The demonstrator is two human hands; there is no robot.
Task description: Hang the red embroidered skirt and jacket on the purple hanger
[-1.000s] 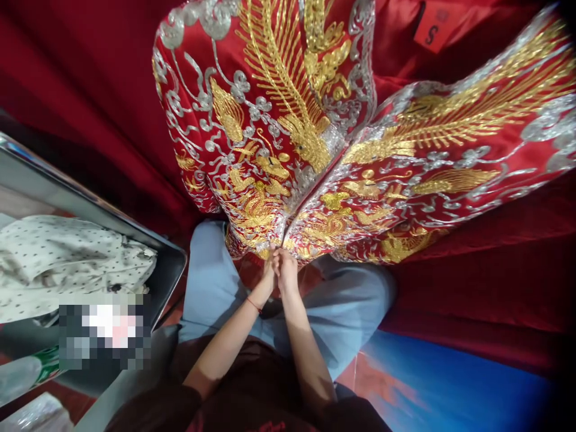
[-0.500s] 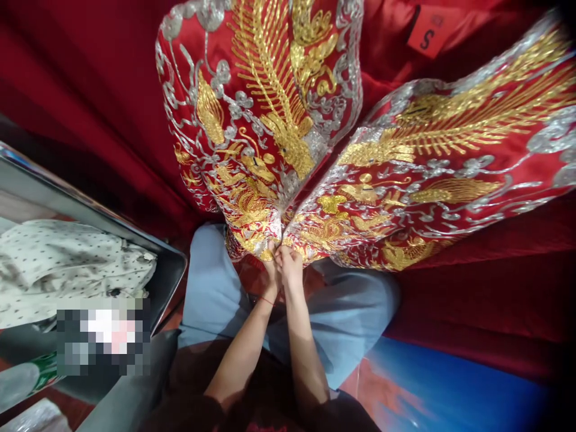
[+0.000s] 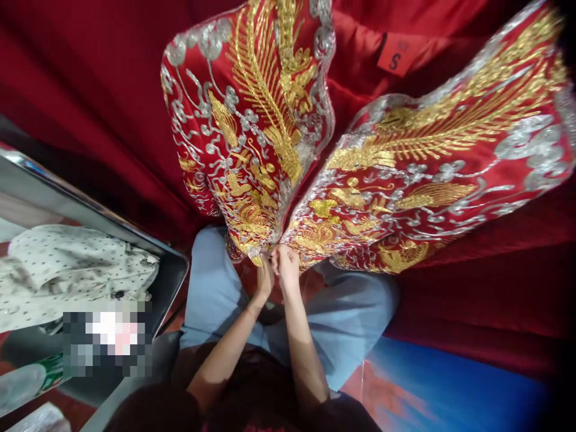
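A red jacket with gold and silver embroidery spreads in front of me, its two front panels parted in a V. Inside the collar a red label shows the letter S. At the lower end of the front opening my left hand grips the hem of the left panel, its fingers partly hidden by the cloth. Right beside it, my right hand is closed on the lower edge of the right panel. Whether a small fastener lies between the fingers cannot be made out.
At the left, a dark chair with a metal edge holds a dotted pale cloth. A bottle lies near the lower left. Red drapery hangs behind; a blue surface is at the lower right.
My left hand has moved slightly left and down, drawing a little apart from my right hand. The jacket's upper part and its label have shifted left in view.
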